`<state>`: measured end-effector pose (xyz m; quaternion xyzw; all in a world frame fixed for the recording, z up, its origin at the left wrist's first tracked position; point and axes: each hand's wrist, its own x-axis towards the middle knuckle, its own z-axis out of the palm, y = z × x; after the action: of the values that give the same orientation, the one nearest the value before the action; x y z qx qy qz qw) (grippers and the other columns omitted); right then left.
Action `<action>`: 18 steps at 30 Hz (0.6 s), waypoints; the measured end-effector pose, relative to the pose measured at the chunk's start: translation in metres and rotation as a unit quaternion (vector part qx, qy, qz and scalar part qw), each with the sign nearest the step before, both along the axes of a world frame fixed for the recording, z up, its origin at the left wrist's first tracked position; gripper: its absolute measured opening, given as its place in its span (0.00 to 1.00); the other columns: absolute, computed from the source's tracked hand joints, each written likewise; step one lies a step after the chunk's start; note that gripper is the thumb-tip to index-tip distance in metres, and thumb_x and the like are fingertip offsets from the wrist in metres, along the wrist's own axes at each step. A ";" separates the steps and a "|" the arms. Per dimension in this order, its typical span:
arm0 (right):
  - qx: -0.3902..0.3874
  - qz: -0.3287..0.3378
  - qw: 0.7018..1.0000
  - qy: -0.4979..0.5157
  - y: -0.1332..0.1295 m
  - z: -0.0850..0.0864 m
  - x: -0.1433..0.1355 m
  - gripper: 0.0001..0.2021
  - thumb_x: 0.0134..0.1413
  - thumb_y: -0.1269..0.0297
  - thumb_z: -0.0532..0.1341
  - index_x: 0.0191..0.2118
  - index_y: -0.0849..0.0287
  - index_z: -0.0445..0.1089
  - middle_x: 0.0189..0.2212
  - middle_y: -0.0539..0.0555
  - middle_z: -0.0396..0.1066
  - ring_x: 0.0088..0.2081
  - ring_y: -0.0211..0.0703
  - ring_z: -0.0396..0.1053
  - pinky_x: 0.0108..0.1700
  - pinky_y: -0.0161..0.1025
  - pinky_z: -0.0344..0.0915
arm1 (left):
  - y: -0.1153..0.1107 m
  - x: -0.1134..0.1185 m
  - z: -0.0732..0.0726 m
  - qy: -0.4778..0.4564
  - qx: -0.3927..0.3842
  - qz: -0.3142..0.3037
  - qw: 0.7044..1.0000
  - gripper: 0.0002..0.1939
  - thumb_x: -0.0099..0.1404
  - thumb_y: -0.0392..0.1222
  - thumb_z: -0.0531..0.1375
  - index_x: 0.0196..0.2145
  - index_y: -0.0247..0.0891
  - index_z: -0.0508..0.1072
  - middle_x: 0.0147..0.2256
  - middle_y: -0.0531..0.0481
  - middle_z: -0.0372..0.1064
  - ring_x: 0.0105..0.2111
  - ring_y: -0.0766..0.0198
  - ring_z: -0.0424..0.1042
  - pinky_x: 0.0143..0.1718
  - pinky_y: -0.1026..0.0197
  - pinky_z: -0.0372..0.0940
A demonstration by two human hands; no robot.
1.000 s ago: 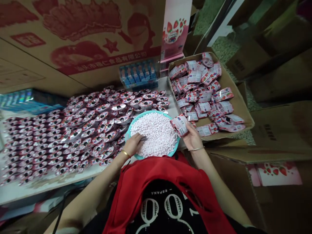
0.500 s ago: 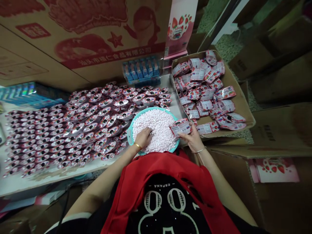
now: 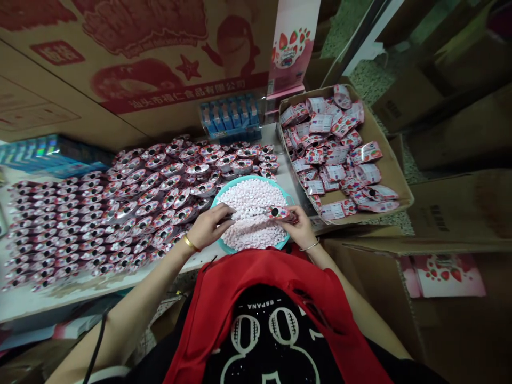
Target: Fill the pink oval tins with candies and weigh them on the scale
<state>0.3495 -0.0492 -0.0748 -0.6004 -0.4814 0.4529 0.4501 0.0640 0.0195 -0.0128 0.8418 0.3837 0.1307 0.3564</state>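
My right hand (image 3: 299, 226) grips a small pink-and-red candy packet (image 3: 285, 214) over the right side of a turquoise basin (image 3: 288, 198). The packet's end with a dark round hole faces up. Pale pink candies (image 3: 256, 191) fill the basin, with a furrow running across them. At the left rim, my left hand (image 3: 211, 225) has thumb and fingers drawn together, tips over the candies. What lies between those fingertips is too small and blurred to make out.
Many similar packets (image 3: 150, 194) stand in rows on the white table (image 3: 52, 301) to the left. A cardboard tray (image 3: 394, 170) of loose packets sits at the right. Blue boxes (image 3: 230, 117) stand behind, against large printed cartons (image 3: 160, 53).
My left hand has moved left from the candies to the basin's rim. My right hand has shifted slightly left and turned the packet so its holed end faces up.
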 end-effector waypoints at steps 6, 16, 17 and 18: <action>0.039 0.041 0.997 -0.049 -0.001 0.000 -0.011 0.14 0.47 0.65 0.65 0.42 0.55 0.67 0.38 0.52 0.70 0.40 0.46 0.70 0.45 0.42 0.66 | 0.009 0.019 0.034 0.131 0.047 -0.069 0.988 0.12 0.68 0.44 0.51 0.44 0.38 0.68 0.40 0.45 0.67 0.39 0.61 0.68 0.39 0.61 0.64; 0.101 0.054 0.992 -0.059 -0.009 -0.006 -0.015 0.16 0.50 0.69 0.61 0.47 0.54 0.69 0.46 0.56 0.71 0.48 0.47 0.69 0.53 0.45 0.64 | -0.009 0.080 0.095 0.329 0.143 -0.100 0.928 0.11 0.66 0.31 0.49 0.34 0.34 0.71 0.35 0.43 0.66 0.35 0.60 0.66 0.32 0.60 0.63; 0.104 0.052 0.992 -0.054 -0.010 -0.008 -0.014 0.16 0.50 0.68 0.61 0.47 0.54 0.69 0.46 0.56 0.71 0.49 0.47 0.68 0.54 0.46 0.63 | -0.011 0.080 0.096 0.325 0.148 -0.098 0.929 0.11 0.65 0.30 0.49 0.34 0.35 0.71 0.35 0.43 0.66 0.35 0.59 0.66 0.32 0.60 0.63; 0.104 0.049 0.992 -0.048 -0.012 -0.010 -0.013 0.15 0.51 0.68 0.62 0.47 0.54 0.69 0.46 0.56 0.71 0.49 0.47 0.68 0.54 0.46 0.63 | -0.012 0.075 0.095 0.314 0.151 -0.090 0.933 0.11 0.66 0.31 0.49 0.34 0.35 0.71 0.35 0.44 0.65 0.35 0.59 0.66 0.32 0.60 0.63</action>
<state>0.3365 -0.0614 -0.0845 -0.5468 -0.5759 0.3928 0.4638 0.1394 0.0074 0.0827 0.9147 0.3748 -0.1160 0.0971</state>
